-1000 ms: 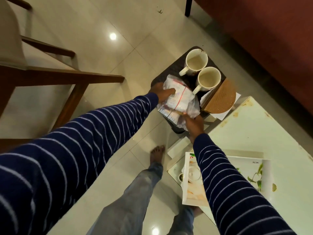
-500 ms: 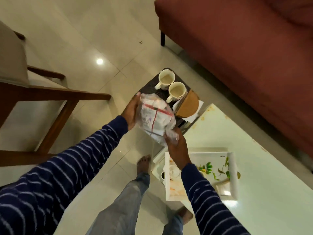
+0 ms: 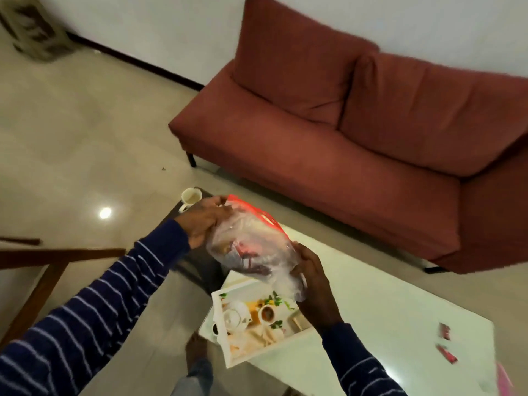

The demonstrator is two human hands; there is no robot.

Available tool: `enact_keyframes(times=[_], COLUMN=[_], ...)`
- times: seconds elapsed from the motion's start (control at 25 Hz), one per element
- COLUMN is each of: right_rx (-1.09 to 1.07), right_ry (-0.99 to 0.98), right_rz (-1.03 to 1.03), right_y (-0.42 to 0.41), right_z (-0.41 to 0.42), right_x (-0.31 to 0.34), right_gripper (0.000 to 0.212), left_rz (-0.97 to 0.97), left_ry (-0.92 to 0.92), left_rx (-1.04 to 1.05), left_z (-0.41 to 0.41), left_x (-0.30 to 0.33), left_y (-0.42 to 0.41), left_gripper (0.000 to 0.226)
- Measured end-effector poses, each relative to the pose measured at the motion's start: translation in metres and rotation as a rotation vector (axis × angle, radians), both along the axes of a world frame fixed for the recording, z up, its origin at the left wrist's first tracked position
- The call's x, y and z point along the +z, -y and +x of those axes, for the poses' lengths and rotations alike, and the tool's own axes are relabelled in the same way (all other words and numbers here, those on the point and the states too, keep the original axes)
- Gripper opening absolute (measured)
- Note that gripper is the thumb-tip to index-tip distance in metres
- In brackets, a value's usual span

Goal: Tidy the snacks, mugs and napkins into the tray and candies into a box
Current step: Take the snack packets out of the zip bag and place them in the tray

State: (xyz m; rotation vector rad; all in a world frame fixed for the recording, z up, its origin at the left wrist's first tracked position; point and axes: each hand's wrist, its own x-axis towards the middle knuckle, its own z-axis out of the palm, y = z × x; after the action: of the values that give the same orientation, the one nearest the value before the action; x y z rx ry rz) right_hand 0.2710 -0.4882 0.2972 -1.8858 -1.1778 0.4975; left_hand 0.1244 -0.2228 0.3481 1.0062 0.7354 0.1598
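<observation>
A clear plastic snack bag [image 3: 251,247] with a red strip along its top hangs in the air between both hands. My left hand [image 3: 204,221] grips its upper left side and my right hand [image 3: 310,278] grips its lower right end. The bag is just above the far edge of a white tray [image 3: 225,350] with a printed teapot picture, which lies on the white table [image 3: 371,324]. One white mug [image 3: 191,197] stands on a dark stool [image 3: 197,267] beyond my left hand; the rest of the stool's top is hidden by the bag and hand. Red candies [image 3: 445,331] lie at the table's right.
A red sofa [image 3: 357,132] stands behind the table. A wooden chair frame [image 3: 43,270] is at the left. My foot [image 3: 195,347] and trouser leg show below the tray, on the tiled floor. A pink item [image 3: 504,378] sits at the table's right edge.
Both hands have lifted the snack bag off the stool and carried it back toward the tray. My head has tilted up, bringing the sofa and the candies into view.
</observation>
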Motion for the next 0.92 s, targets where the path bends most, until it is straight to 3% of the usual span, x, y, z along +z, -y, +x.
enact_keyframes(times=[0.24,0.44,0.64,0.76,0.92], right_rx=[0.050,0.105,-0.103,-0.305,-0.566], right_ry=[0.290,0.519,0.635,0.640,0.470], right_rz=[0.082,0.014,0.189,0.028,-0.125], right_y=[0.099,0.162,0.143,0.130,0.118], right_z=[0.077,0.140,0.153,0.159,0.157], right_x=[0.073,0.154,0.247,0.272,0.286], right_gripper=[0.024,0.054,0.053,0.046,0.027], left_rz=[0.412,0.642,0.711,0.695,0.648], left_ry=[0.143,0.260,0.335,0.386,0.455], left_rx=[0.084,0.179,0.247,0.292,0.396], left_z=[0.075,0.114,0.129,0.122,0.114], left_x=[0.113,0.187,0.231,0.256,0.261], left_y=[0.118,0.195,0.235,0.243,0.254], left_gripper=[0.024,0.031,0.035,0.029,0.027])
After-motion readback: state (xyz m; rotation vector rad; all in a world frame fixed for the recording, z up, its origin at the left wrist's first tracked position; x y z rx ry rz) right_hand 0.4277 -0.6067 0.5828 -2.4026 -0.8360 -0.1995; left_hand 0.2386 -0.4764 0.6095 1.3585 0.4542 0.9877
